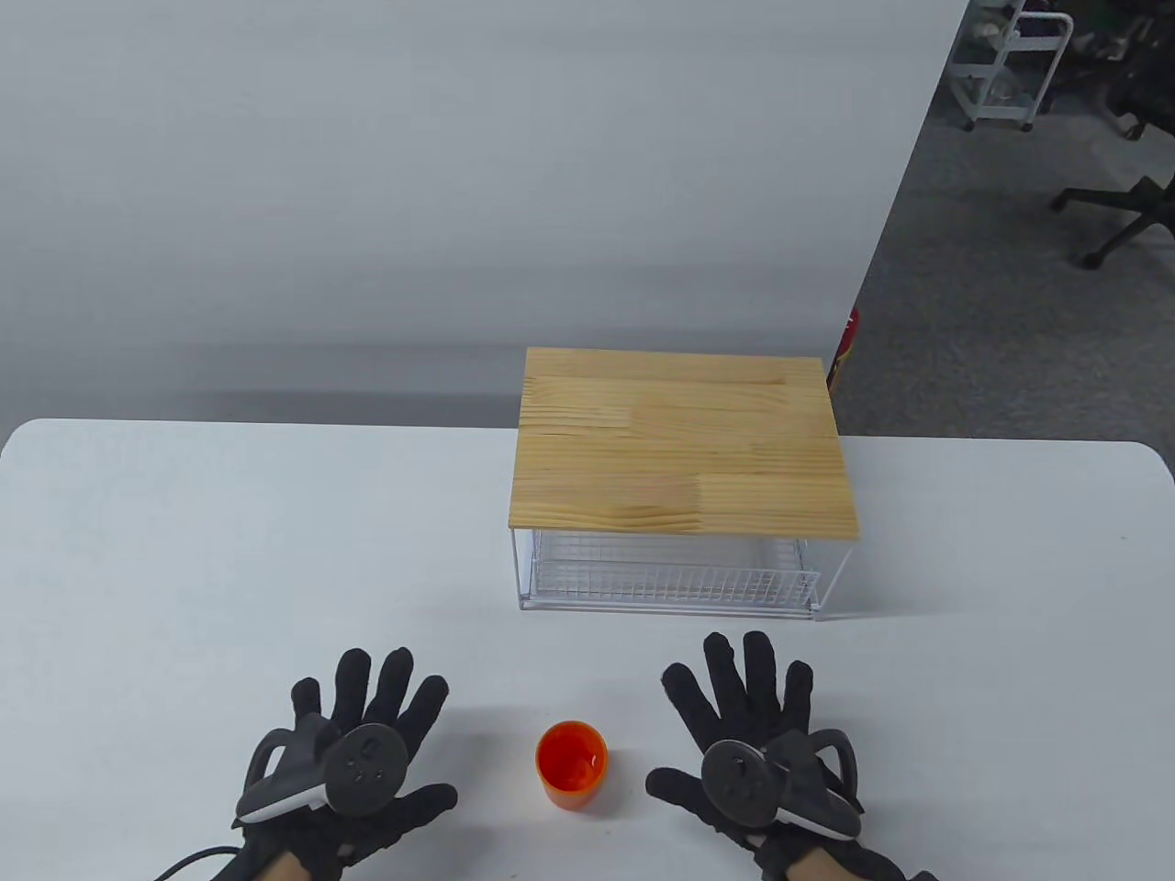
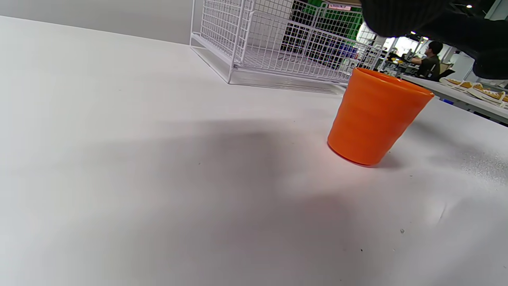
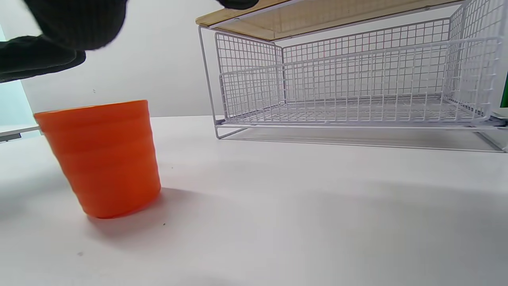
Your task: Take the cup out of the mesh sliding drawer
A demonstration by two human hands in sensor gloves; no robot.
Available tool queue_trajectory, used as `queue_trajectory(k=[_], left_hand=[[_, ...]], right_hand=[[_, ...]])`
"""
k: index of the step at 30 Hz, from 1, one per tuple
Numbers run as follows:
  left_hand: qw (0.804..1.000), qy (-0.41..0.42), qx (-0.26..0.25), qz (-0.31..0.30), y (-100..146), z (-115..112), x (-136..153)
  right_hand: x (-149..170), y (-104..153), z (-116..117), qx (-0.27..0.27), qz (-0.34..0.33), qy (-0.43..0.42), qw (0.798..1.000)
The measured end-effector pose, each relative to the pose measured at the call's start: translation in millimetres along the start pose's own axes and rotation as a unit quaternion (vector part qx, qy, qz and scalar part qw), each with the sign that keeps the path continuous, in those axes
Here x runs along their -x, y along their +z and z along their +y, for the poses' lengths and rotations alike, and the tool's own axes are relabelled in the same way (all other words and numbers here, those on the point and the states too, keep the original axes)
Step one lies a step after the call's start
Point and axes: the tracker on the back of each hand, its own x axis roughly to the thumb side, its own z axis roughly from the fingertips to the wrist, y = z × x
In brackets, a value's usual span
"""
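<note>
An orange cup [image 1: 571, 763] stands upright on the white table near the front edge, between my two hands. It also shows in the left wrist view [image 2: 375, 117] and in the right wrist view [image 3: 102, 158]. The white mesh drawer [image 1: 675, 569] sits pushed in under its wooden top [image 1: 684, 440]; I see nothing inside it [image 3: 353, 101]. My left hand [image 1: 363, 734] lies flat, fingers spread, left of the cup and apart from it. My right hand [image 1: 748, 720] lies flat, fingers spread, right of the cup and apart from it.
The white table [image 1: 229, 569] carries only the drawer unit and the cup. A grey partition wall stands behind. Office chairs [image 1: 1115, 202] and a white cart [image 1: 1005, 64] stand on the floor at the far right.
</note>
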Motion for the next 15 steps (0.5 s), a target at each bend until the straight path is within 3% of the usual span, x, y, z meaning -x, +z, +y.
queue_trajectory(k=[15], left_hand=[[1.000,0.007,0.004,-0.012,-2.6,-1.9,3.4]], right_hand=[[2.6,5.3,3.3,-0.014,0.005,0.019,1.000]])
